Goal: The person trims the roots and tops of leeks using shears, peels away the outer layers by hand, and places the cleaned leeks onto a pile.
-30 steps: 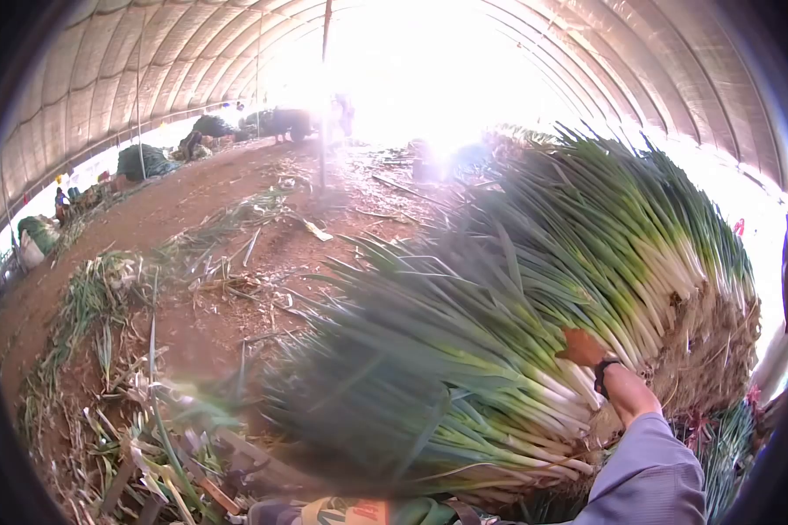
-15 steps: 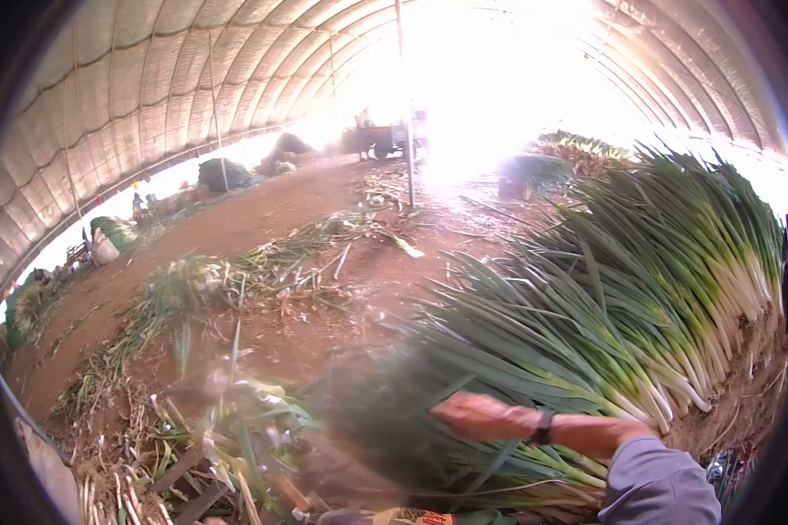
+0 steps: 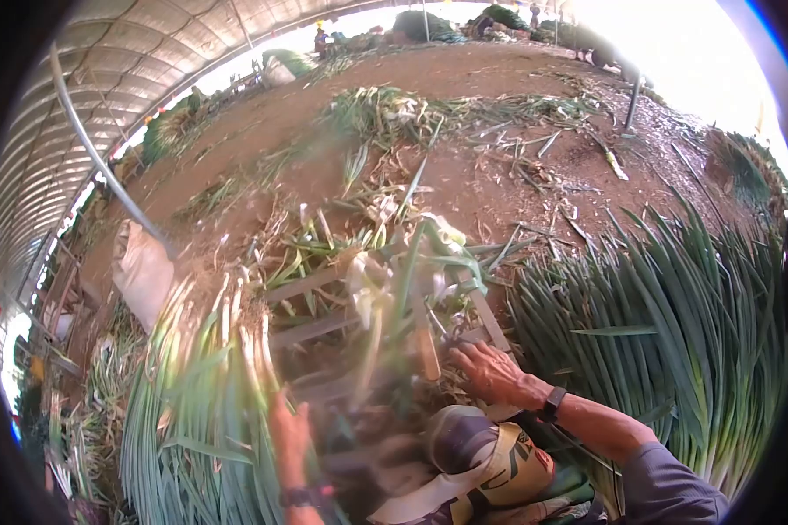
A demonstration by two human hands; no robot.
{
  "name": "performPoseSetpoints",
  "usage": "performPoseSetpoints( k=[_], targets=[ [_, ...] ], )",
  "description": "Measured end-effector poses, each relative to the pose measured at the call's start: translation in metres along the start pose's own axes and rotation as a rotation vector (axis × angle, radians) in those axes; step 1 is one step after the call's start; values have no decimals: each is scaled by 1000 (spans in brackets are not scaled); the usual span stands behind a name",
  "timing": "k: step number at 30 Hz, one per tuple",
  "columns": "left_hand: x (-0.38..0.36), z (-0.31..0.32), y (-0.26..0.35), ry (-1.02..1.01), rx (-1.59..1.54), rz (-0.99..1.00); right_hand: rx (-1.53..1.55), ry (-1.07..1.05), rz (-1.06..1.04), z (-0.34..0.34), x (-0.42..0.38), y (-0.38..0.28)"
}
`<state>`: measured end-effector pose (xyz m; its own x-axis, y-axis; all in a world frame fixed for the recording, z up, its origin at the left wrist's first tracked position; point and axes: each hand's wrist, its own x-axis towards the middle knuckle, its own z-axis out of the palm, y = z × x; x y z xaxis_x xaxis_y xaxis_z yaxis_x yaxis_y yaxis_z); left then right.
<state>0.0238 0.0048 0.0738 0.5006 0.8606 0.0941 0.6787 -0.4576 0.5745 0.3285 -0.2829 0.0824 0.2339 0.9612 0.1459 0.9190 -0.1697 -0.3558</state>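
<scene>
My left hand (image 3: 291, 442) is at the right edge of a pile of long green onions (image 3: 201, 420) with white stems and roots. Its thumb stands apart from the fingers, whose tips are beside the stems; the hand is slightly blurred. To the right, my right hand (image 3: 492, 376) has its fingers loosely spread and bent downward, with nothing visible in them. A wooden handle (image 3: 425, 353) lies just left of it, among wooden slats (image 3: 488, 320) and peeled leaves (image 3: 372, 284). Beyond my right forearm is a large heap of green onions (image 3: 683, 341).
A pale sack (image 3: 143, 273) stands at the left by a bent metal pole (image 3: 96, 157). Leaf scraps (image 3: 394, 114) are strewn over the dirt floor (image 3: 271, 131). My knee in patterned cloth (image 3: 517, 464) is below my hands. A person (image 3: 320, 39) is far back.
The view has swung left and down. My right hand has moved off the big onion heap to the wooden slats. My left hand has come into view beside the left pile.
</scene>
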Motion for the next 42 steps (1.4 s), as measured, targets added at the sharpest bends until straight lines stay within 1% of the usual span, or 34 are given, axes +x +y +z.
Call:
performPoseSetpoints(
  k=[1, 3, 4, 5, 7, 10, 12, 13, 15, 16, 17, 18, 19, 20, 23, 24, 27, 28, 30, 32, 33, 34, 35, 36, 37, 39, 40, 42],
  targets=[
    [-8, 8, -4, -14, 1, -34, -33, 29, 48, 5, 3, 1],
    [-23, 19, -10, 71, 80, 27, -99, 89, 133, 14, 10, 7],
    [-27, 28, -23, 155, 121, 72, -78, 115, 220, 20, 12, 8],
    [-29, 35, -38, 182, 99, 22, -68, -10, 302, 17, 5, 9],
    [-32, 31, -40, 265, 225, 10, -87, 62, 243, 22, -6, 12],
    [-27, 26, -50, 232, 186, -60, -217, 174, 76, 29, -10, 11],
    [-22, 22, -47, 213, 195, -82, -97, 88, 127, 32, 5, 6],
    [-21, 24, -50, 231, 249, -37, -30, 44, 154, 33, 14, 0],
    [-13, 30, -57, 269, 244, -101, -50, 138, 122, 25, 31, -4],
    [-9, 26, -61, 269, 267, -68, -57, 145, 135, 24, 34, -1],
    [-7, 24, -64, 312, 336, -71, -69, 150, 146, 22, 35, 6],
    [-6, 23, -67, 352, 401, -76, -71, 95, 203, 21, 29, 12],
    [-4, 21, -70, 390, 467, -80, -90, 86, 228, 24, 17, 17],
    [1, 14, -71, 296, 431, -168, -109, 79, 255, 28, 2, 22],
    [20, 7, -79, 202, 398, -279, -132, 52, 288, 32, -32, 21],
    [29, 2, -76, 102, 421, -324, -133, 45, 297, 31, -40, 19],
    [50, 22, -116, 105, 420, -352, -109, 62, 364, 29, -47, 15],
    [53, 23, -121, 140, 441, -276, -105, 90, 343, 30, -47, 16],
    [58, 22, -119, -47, 392, -347, -121, 128, 331, 34, -44, 18],
    [48, 31, -118, -71, 365, -216, -135, 158, 318, 38, -42, 18],
    [41, 24, -81, -159, 263, -279, -143, 172, 311, 40, -40, 18],
    [32, 39, -79, -151, 242, -220, -152, 187, 305, 41, -37, 18],
    [27, 41, -55, -210, 198, -220, -155, 193, 306, 41, -36, 18],
    [23, 41, -27, -244, 114, -263, -160, 198, 307, 41, -36, 17],
    [22, 48, -20, -285, 105, -278, -166, 203, 308, 41, -36, 17],
    [25, 63, -26, -334, -4, -150, -134, 196, 350, 41, -34, 18],
    [30, 63, -29, -422, -29, -117, -119, 192, 372, 41, -33, 19],
    [34, 61, -29, -354, -76, -22, -104, 173, 365, 38, -33, 26]
  ],
)
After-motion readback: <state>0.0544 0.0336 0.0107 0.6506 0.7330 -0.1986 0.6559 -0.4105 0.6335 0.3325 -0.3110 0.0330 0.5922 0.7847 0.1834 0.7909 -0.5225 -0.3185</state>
